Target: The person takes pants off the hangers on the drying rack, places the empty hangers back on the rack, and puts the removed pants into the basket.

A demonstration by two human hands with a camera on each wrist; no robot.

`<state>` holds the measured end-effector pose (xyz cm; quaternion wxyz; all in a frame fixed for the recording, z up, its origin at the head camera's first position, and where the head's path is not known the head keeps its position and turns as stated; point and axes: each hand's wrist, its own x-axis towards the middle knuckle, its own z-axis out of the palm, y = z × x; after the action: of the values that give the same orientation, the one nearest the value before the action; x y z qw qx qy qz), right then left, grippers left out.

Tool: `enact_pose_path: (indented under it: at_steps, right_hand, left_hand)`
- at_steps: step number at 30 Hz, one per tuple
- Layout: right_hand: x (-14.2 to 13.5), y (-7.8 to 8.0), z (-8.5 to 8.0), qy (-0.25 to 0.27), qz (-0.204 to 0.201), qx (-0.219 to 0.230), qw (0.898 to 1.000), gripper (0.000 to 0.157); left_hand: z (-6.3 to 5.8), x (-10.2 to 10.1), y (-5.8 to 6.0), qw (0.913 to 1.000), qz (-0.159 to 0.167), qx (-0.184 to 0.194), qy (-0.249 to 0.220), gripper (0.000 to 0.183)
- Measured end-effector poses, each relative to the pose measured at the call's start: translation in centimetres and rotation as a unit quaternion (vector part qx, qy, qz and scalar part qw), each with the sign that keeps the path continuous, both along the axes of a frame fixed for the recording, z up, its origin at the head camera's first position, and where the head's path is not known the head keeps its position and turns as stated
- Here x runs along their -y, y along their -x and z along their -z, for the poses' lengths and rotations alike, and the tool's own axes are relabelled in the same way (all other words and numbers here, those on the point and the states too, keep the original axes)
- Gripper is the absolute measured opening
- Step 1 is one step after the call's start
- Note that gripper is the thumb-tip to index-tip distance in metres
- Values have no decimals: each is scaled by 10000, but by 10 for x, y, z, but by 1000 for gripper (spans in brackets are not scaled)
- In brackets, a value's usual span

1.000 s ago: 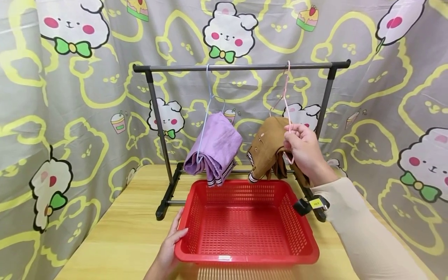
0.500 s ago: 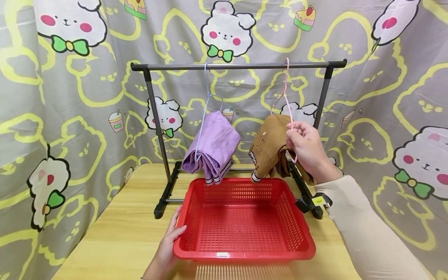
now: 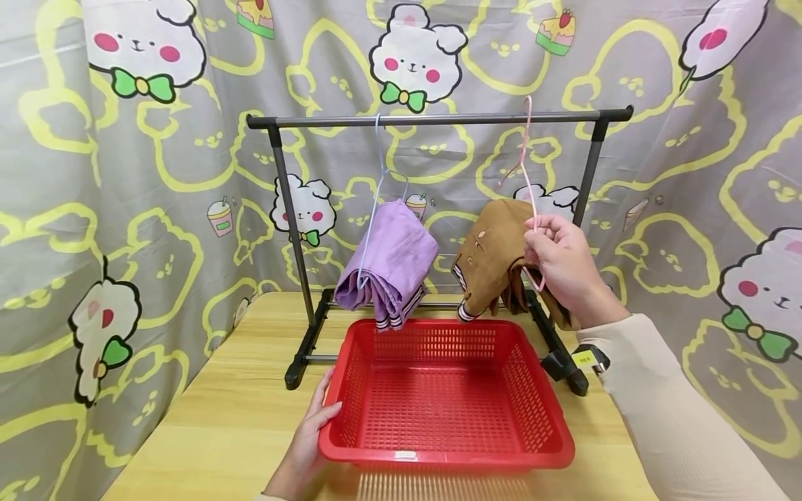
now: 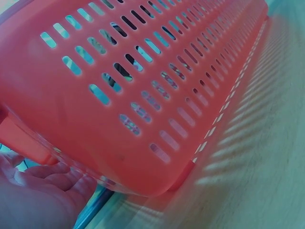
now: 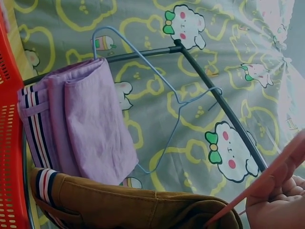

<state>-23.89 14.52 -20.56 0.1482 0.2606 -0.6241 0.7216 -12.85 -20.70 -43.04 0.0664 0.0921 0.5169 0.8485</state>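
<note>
My right hand [image 3: 560, 264] pinches one side of a pink hanger [image 3: 529, 184], whose hook tip shows above the rack's bar. Folded over that hanger is a brown garment [image 3: 491, 250] with striped cuffs, seen also in the right wrist view as brown cloth [image 5: 109, 198]. A red perforated basket [image 3: 438, 459] is in front of the rack, nothing inside it. My left hand [image 3: 307, 438] grips its left rim, thumb on top and fingers curled beneath. Left of the brown garment hangs a folded lilac garment [image 3: 391, 254] on a blue hanger [image 5: 159, 77].
The grey metal rack [image 3: 451, 121] stands on black feet [image 3: 293, 376] at the back of a wooden table [image 3: 213, 417]. A patterned curtain [image 3: 263, 62] surrounds the table at the back and sides. The basket's back rim lies close below the hanging garments.
The pink hanger has risen slightly, its hook now higher above the bar, with the brown garment carried along by my right hand. My left hand stays on the basket; the view shifts slightly.
</note>
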Motion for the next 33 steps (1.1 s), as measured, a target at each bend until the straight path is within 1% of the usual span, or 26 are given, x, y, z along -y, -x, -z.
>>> enact_pose_path:
  at_steps: [4, 9, 15, 20, 25, 29, 33]
  right_hand:
    - [0, 0, -1, -47, -66, -26, 10000, 9]
    - [1, 0, -2, -111, -4, -71, 9999, 10]
    - [2, -1, -6, -120, -25, -139, 9998, 8]
    - [-1, -2, -8, -231, 15, -173, 9996, 8]
    - [-5, -5, -6, -464, 155, -230, 9985, 7]
    - [-7, -7, -5, -766, 258, -319, 9962, 6]
    - [-11, -7, -5, -879, 323, -382, 9949, 5]
  left_hand:
    - [2, 0, -1, 10000, -46, 36, 44, 61]
    - [2, 0, -3, 10000, -44, 83, 17, 61]
    - [2, 1, -4, 9996, -169, 220, -87, 61]
    - [1, 2, -5, 9997, -166, 192, -32, 61]
    - [1, 2, -4, 9999, -95, 74, 21, 61]
    - [1, 2, -4, 9999, -122, 98, 7, 60]
    - [1, 0, -2, 9999, -114, 65, -22, 60]
